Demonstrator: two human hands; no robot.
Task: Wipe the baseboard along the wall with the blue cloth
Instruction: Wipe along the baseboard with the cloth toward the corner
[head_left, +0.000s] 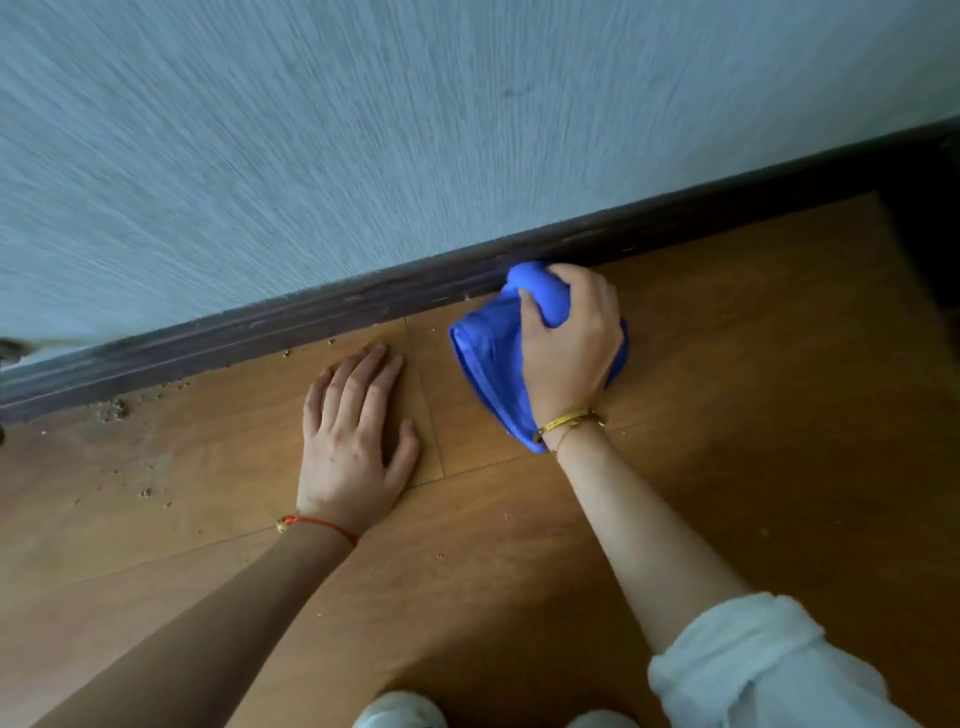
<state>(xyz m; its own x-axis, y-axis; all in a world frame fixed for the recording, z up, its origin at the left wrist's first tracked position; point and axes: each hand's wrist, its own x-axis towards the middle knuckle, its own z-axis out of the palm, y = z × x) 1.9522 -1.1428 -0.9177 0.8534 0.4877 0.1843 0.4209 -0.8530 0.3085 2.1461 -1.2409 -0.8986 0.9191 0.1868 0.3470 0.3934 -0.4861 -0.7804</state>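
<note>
Blue cloth (485, 358): soft, light, limp fabric, likely to slide easily; best taken as a bunched wad, as here. Vivid blue, crumpled, one end pushed against the baseboard (363, 301), the rest trailing on the wooden floor (727, 338). Right hand (569, 343): fingers curled round the wad. Left hand (353, 441): flat, fingers spread, pressed on the floor beside it. Baseboard: dark, scuffed, under a grey textured wall (363, 130). Crumbs of debris (111, 410) lie leftward.

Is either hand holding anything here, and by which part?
The right hand grips the blue cloth by its bunched upper end. The left hand holds nothing.
</note>
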